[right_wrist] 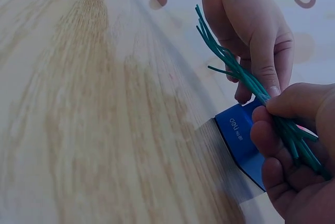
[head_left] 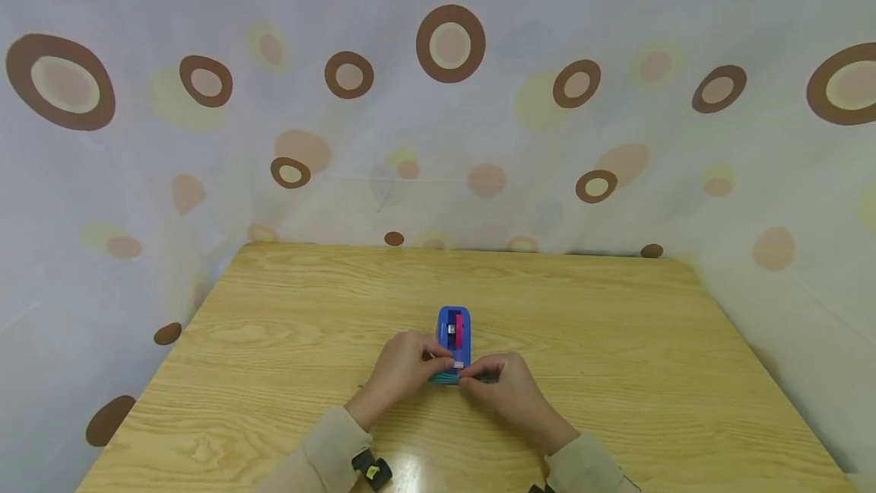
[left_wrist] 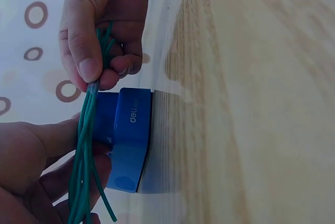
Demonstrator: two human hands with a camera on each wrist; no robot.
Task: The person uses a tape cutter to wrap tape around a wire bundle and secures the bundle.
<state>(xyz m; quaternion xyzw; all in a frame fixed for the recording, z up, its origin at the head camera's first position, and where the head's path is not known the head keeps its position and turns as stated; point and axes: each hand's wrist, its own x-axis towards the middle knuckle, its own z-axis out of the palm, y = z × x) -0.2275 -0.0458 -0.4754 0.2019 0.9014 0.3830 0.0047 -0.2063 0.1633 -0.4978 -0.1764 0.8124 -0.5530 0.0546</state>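
Note:
A bundle of thin green strands (left_wrist: 86, 145) spans the space between my two hands, with a wrap of clear tape (left_wrist: 93, 86) around its middle. My right hand (head_left: 509, 394) pinches the bundle at the taped spot between thumb and fingers, its other fingers curled beneath. From the other side, my left hand (head_left: 404, 364) pinches it close by, thumb tip beside the tape in the right wrist view. Just beyond the hands, a blue tape dispenser (left_wrist: 133, 130) stands on the table; its near end is partly hidden by fingers and strands.
The wooden table (head_left: 274, 326) is light brown. A pink-red reel (head_left: 459, 331) sits inside the dispenser. Behind and at both sides of the table hangs a pale curtain (head_left: 383, 128) with brown ring patterns.

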